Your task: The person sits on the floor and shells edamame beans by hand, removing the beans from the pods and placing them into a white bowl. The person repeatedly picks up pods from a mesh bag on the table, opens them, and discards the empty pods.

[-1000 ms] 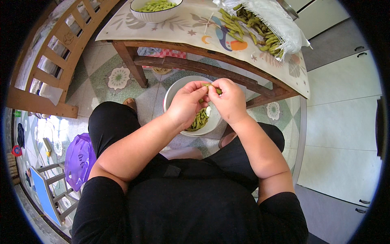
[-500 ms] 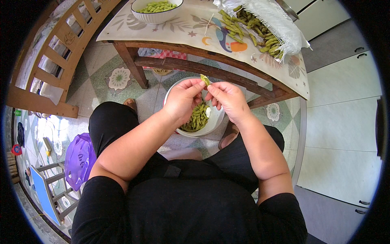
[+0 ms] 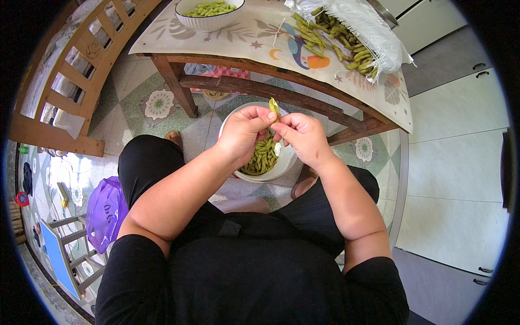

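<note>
Between my two hands, above a white bucket (image 3: 287,165), is a green soybean pod (image 3: 274,105) with its tip pointing up. My left hand (image 3: 245,130) pinches the pod between thumb and forefinger. The thumb and fingers of my right hand (image 3: 303,136) are closed at the pod's lower end, where the fingertips partly hide it. Green pods (image 3: 262,158) lie heaped in the bucket below, with a small white piece at their right side. On the table beyond, a white ribbed bowl (image 3: 208,23) holds shelled green beans (image 3: 211,9).
A patterned cloth covers the wooden table (image 3: 238,49) ahead. More pods (image 3: 352,46) spill from a white woven sack (image 3: 379,38) there. A wooden railed bed (image 3: 70,81) and a purple plastic bag (image 3: 105,214) are on the left; pale cabinets (image 3: 455,168) line the right.
The pod has turned more upright and shows more of its length. My right hand has shifted slightly, its fingers now lower on the pod. My left hand stays almost in place.
</note>
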The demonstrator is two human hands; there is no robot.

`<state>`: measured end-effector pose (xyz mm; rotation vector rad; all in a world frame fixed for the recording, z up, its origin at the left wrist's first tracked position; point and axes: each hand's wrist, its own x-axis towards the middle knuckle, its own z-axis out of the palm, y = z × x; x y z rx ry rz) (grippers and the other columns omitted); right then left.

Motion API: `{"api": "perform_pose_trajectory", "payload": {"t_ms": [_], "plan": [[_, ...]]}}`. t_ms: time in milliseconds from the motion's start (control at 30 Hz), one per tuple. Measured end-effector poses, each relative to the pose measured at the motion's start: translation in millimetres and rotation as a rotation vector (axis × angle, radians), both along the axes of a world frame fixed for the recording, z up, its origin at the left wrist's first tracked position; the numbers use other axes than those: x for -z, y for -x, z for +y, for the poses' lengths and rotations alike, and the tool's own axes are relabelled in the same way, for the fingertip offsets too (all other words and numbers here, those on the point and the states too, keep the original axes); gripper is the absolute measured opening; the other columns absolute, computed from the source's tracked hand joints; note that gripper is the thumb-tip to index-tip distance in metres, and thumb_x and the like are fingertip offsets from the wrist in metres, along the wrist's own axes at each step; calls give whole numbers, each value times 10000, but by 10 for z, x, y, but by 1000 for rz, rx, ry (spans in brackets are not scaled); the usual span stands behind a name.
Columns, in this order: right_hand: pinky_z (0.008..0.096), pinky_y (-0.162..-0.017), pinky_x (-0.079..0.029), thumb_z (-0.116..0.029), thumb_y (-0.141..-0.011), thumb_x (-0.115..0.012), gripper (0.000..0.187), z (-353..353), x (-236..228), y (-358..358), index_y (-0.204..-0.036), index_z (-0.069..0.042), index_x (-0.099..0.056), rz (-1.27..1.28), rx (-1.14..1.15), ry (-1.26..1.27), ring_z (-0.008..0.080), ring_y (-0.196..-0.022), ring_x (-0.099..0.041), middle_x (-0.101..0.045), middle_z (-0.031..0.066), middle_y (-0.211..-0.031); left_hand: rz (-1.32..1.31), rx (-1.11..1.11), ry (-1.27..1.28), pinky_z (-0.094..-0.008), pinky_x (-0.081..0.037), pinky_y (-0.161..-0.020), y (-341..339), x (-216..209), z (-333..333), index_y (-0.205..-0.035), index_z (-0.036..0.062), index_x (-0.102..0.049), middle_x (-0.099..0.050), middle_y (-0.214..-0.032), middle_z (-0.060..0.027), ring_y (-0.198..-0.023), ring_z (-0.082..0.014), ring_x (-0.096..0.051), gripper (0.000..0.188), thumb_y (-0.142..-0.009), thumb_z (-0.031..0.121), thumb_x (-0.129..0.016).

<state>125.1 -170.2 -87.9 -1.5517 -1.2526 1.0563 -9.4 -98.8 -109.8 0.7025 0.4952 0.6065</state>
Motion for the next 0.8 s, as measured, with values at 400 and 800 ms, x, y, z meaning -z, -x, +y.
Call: {"api": "perform_pose_trajectory", "payload": {"t_ms": [400, 800], "plan": [[179, -515, -364, -216, -870, -470, 217, -24, 14, 27, -835, -24, -563, 257, -66, 3, 62, -558, -461, -562, 23, -661, -146, 115, 145, -203, -358, -524, 23, 25, 9, -764, 65, -548, -565, -705, -27, -592, -116, -513, 102, -827, 142, -527], [179, -475, -371, -166, -809, -578, 141, 4, 82, -25, -730, -71, -510, 464, 7, 31, 85, -511, -480, -557, 45, -617, 7, 69, -22, -197, -340, -533, 34, -23, 17, -804, 54, -580, -584, -698, -17, -567, -74, -483, 111, -803, 165, -571]]}}
